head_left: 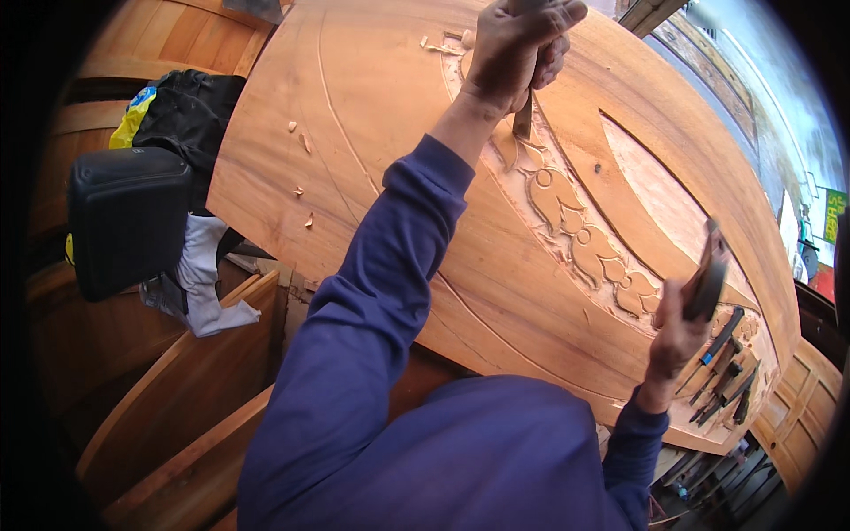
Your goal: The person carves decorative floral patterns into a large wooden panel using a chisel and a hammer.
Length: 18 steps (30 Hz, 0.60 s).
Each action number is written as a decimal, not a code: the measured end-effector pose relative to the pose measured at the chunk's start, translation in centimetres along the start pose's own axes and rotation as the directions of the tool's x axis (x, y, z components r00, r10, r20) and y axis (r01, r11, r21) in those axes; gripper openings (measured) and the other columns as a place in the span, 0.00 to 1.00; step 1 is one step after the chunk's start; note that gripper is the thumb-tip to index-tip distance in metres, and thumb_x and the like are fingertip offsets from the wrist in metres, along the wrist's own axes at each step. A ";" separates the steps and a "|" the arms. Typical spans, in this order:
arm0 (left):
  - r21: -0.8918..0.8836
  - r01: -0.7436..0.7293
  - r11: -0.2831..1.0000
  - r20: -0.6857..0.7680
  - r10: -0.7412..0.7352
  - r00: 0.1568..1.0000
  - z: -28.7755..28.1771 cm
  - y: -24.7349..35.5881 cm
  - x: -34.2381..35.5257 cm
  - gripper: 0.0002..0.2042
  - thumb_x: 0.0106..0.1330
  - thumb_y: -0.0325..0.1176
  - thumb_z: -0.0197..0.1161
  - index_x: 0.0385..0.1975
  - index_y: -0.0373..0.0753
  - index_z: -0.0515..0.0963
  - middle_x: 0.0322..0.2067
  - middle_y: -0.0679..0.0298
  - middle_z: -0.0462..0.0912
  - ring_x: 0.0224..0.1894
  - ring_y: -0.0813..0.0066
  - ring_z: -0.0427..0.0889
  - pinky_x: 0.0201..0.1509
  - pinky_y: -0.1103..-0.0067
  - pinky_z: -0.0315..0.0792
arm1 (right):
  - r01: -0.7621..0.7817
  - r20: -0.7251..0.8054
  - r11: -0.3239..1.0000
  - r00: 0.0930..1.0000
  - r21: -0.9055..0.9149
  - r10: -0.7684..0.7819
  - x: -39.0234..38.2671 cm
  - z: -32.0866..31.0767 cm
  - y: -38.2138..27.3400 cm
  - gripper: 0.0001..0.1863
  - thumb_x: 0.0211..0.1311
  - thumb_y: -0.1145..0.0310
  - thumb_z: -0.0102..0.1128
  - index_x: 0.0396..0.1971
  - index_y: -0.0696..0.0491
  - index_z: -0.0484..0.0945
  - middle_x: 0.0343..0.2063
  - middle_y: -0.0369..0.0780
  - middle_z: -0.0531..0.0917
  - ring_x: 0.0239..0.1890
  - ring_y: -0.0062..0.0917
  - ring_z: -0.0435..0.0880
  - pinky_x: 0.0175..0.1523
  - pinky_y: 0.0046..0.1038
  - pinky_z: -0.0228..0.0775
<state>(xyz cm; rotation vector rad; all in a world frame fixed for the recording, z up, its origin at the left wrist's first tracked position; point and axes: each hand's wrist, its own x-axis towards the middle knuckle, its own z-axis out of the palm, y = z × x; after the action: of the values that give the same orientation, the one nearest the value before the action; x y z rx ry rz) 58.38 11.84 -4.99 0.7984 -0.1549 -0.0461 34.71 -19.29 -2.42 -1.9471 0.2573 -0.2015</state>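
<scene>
My left hand [522,53] is wrapped round the handle of a chisel at the top of the view. The flat metal blade of the chisel [523,122] points down onto a carved band of leaves and scrolls [556,199] in a large wooden panel [390,115]. At the right, my right hand [680,332] grips a dark, mallet-like tool [707,288], smeared by motion and held above the panel. Its exact shape cannot be made out.
Several carving tools [724,372] lie at the panel's lower right corner. Wood shavings [305,142] are scattered on the left part. A black case [131,217], a dark bag [197,106] and a grey cloth [205,265] sit beyond the left edge. Curved boards [190,363] stand below.
</scene>
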 end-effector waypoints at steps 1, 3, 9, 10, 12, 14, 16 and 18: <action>0.031 -0.007 0.999 0.017 0.007 1.000 0.5 0.0 -0.3 0.16 0.70 0.42 0.72 0.47 0.37 0.79 0.19 0.74 0.70 0.14 0.87 0.65 0.14 0.86 0.58 | 0.090 -0.008 0.996 0.996 -0.028 -0.090 2.2 0.4 -1.8 0.36 0.70 0.84 0.60 0.77 0.54 0.64 0.33 0.28 0.75 0.28 0.09 0.69 0.31 0.15 0.59; 0.036 -0.009 0.999 0.027 0.008 1.000 0.8 0.0 -0.7 0.17 0.69 0.41 0.73 0.47 0.37 0.79 0.18 0.74 0.69 0.14 0.87 0.64 0.15 0.86 0.57 | 0.289 -0.027 0.955 0.956 -0.062 -0.291 6.9 1.3 -6.4 0.35 0.70 0.83 0.60 0.76 0.54 0.65 0.37 0.31 0.76 0.33 0.12 0.72 0.36 0.17 0.64; 0.211 -0.060 0.976 -0.004 0.063 0.998 1.8 1.3 -2.1 0.10 0.69 0.38 0.72 0.33 0.39 0.80 0.16 0.71 0.69 0.12 0.86 0.62 0.15 0.84 0.56 | 0.650 -0.018 0.759 0.759 -0.032 -0.651 15.2 8.5 -18.1 0.31 0.71 0.81 0.60 0.73 0.53 0.69 0.50 0.38 0.80 0.47 0.20 0.82 0.51 0.23 0.77; 0.209 -0.055 0.976 0.007 0.054 0.998 2.3 1.1 -2.2 0.10 0.68 0.37 0.73 0.33 0.39 0.80 0.16 0.72 0.69 0.13 0.86 0.63 0.15 0.84 0.56 | 0.655 0.070 0.755 0.755 -0.036 -0.652 15.4 9.6 -19.0 0.31 0.71 0.81 0.60 0.73 0.53 0.70 0.52 0.39 0.81 0.49 0.22 0.84 0.53 0.24 0.79; 0.227 -0.103 0.969 0.041 0.096 0.995 2.6 0.6 -2.4 0.10 0.68 0.37 0.73 0.35 0.37 0.81 0.16 0.72 0.69 0.13 0.86 0.63 0.15 0.84 0.56 | 0.645 0.471 0.764 0.672 0.006 -0.571 15.0 10.3 -20.3 0.33 0.70 0.86 0.55 0.74 0.55 0.68 0.65 0.42 0.77 0.62 0.25 0.79 0.66 0.26 0.74; 0.229 -0.123 0.966 0.064 0.111 0.992 2.3 0.6 -2.4 0.11 0.67 0.36 0.74 0.36 0.36 0.81 0.16 0.71 0.69 0.13 0.86 0.63 0.15 0.84 0.56 | 0.646 0.688 0.764 0.555 -0.001 -0.468 14.2 10.6 -21.4 0.34 0.68 0.88 0.52 0.74 0.55 0.67 0.72 0.44 0.74 0.70 0.26 0.76 0.73 0.27 0.70; 0.204 -0.110 0.973 0.083 0.095 0.992 2.4 0.8 -2.7 0.11 0.67 0.36 0.74 0.37 0.35 0.81 0.17 0.71 0.69 0.13 0.86 0.63 0.15 0.84 0.56 | 0.671 0.656 0.734 0.510 0.102 -0.557 13.9 11.2 -20.8 0.34 0.68 0.89 0.52 0.74 0.54 0.68 0.71 0.44 0.75 0.71 0.27 0.75 0.74 0.27 0.70; 0.266 -0.081 0.960 0.043 0.072 0.996 2.2 1.3 -3.0 0.11 0.67 0.35 0.74 0.37 0.35 0.81 0.17 0.71 0.69 0.13 0.86 0.63 0.16 0.84 0.56 | 0.290 0.548 0.901 0.719 0.322 -0.427 14.1 9.7 -23.7 0.32 0.67 0.87 0.55 0.71 0.56 0.70 0.64 0.45 0.80 0.65 0.27 0.80 0.66 0.27 0.75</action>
<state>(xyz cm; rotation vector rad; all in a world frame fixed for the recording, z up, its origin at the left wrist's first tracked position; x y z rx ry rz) 55.08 11.52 -2.91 1.0618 -0.2262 0.0365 52.84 -5.81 16.15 -1.7221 -0.5663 0.1529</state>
